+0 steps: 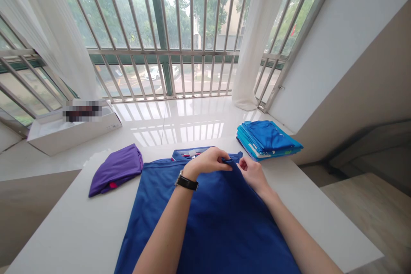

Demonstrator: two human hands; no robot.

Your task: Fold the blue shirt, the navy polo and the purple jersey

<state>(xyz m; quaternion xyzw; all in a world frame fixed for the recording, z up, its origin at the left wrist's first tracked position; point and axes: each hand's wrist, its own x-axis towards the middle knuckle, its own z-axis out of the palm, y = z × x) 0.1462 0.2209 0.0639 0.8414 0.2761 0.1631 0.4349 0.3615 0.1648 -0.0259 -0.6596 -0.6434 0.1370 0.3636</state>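
A dark blue polo shirt (221, 218) lies spread over the table, its collar with red and white trim at the far edge. My left hand (210, 162), with a black watch on the wrist, pinches the shirt's fabric near the far right corner and lifts a small fold. Just right of it, my right hand (252, 171) is closed with curled fingers at the same corner, against the shirt's edge. Its fingertips are partly hidden, but the cloth seems to run into them.
A folded purple garment (118, 169) lies to the left. A stack of folded blue garments (268, 139) sits at the back right of the white table (321, 218). On the windowsill (173, 115) stands a white box (77, 132) with a blurred item on top. Barred windows and curtains rise behind.
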